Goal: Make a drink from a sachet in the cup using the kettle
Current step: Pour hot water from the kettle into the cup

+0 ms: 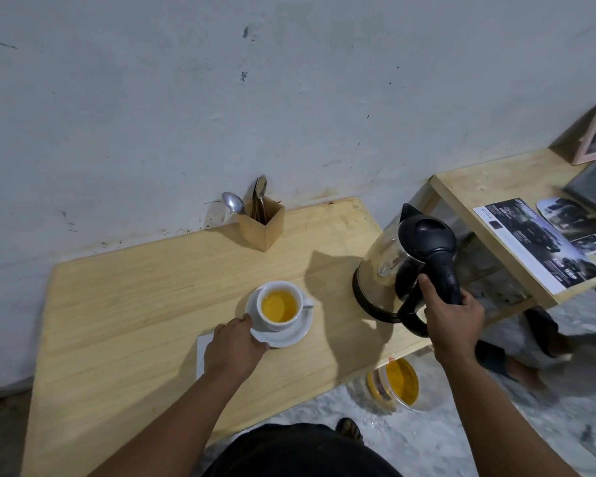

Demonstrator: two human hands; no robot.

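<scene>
A white cup (276, 323) holding yellow-orange liquid stands on a white saucer (298, 333) in the middle of the wooden table (135, 325). My left hand (233, 349) grips the saucer's near-left rim. To the right, my right hand (453, 321) is closed around the black handle of a glass kettle (403, 266) with a black lid. The kettle is upright at the table's right edge; whether its base touches the table I cannot tell. A white paper (203, 352) lies partly hidden under my left hand.
A wooden box (260, 223) with spoons stands against the wall at the back. A second wooden table (489, 191) at the right carries printed leaflets (537, 242). A clear jar (398, 385) with yellow contents sits on the floor below.
</scene>
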